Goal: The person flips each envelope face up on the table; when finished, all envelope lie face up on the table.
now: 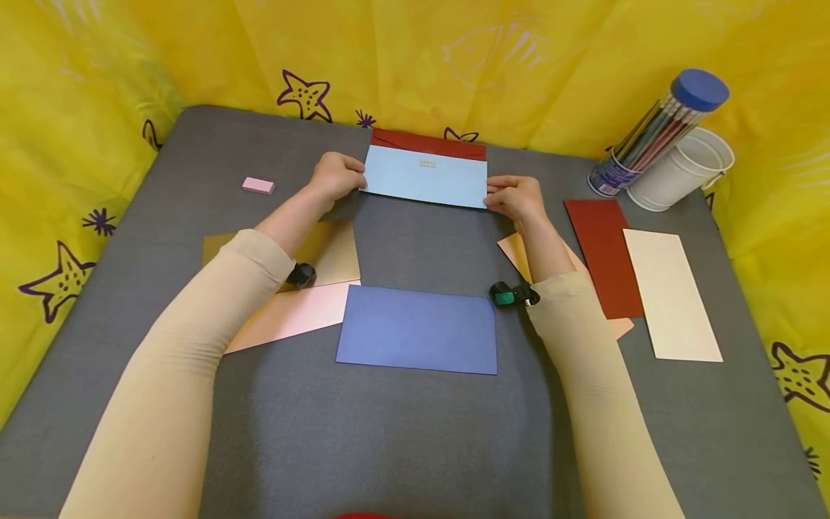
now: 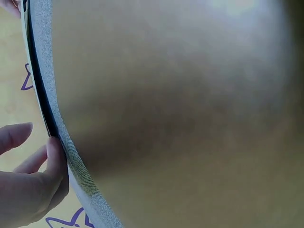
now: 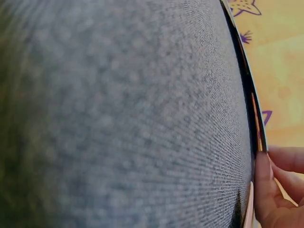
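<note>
Pale blue envelope (image 1: 415, 178), gold print (image 1: 428, 164); grey tabletop (image 1: 402, 440); yellow cloth (image 1: 227, 50), purple-outlined starfish (image 1: 306, 94)

Gold print (image 1: 428, 164) on light blue envelope (image 1: 402, 176): too small to read
Peach envelope (image 1: 515, 254): middle hidden beneath right arm (image 1: 586, 360)
White bucket (image 1: 674, 173): partly behind pencil tube (image 1: 668, 122)
Red shape (image 1: 364, 516): cut off by head view's bottom edge
Left hand (image 2: 33, 185): cut off in left wrist view

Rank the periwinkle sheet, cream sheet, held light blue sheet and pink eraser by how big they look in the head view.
1. Periwinkle sheet
2. Cream sheet and light blue sheet: too close to rank
3. Pink eraser
</note>
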A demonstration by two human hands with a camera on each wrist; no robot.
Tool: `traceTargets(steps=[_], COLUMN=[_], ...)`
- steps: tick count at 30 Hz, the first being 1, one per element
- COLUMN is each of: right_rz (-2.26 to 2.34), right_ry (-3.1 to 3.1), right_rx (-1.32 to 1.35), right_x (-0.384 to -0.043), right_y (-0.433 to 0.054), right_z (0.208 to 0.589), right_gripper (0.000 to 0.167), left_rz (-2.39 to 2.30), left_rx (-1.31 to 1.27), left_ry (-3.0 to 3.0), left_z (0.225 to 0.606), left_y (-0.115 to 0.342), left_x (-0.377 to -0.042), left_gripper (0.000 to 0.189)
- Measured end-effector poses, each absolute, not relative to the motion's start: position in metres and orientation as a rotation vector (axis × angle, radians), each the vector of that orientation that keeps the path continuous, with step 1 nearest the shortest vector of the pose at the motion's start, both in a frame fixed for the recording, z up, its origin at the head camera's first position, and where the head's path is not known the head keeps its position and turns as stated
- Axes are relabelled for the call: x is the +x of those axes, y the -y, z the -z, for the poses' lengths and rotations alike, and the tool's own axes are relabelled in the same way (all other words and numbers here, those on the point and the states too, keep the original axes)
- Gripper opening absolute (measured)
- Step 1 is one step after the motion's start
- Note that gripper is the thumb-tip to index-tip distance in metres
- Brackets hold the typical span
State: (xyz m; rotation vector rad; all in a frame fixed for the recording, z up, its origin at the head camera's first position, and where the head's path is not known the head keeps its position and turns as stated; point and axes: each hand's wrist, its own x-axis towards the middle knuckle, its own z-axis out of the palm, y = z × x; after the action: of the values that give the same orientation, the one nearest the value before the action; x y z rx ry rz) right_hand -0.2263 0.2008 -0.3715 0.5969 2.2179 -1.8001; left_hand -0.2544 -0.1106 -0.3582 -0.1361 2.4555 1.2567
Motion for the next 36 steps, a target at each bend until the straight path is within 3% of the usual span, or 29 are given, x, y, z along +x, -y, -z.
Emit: traceTargets(steps=[36], right_rz=[1.622], right_ry=[-2.304], right_rx=[0.467], right_x=[-0.2247], right_y=[-0.1954], right_z=[0.3656], right_gripper=[0.044], left_rz=[-1.223], left_rx=[-0.033], left_ry=[-2.336], left_z=[0.3483], left_y=[0.1159], left_x=[-0.2556], left_gripper=[0.056])
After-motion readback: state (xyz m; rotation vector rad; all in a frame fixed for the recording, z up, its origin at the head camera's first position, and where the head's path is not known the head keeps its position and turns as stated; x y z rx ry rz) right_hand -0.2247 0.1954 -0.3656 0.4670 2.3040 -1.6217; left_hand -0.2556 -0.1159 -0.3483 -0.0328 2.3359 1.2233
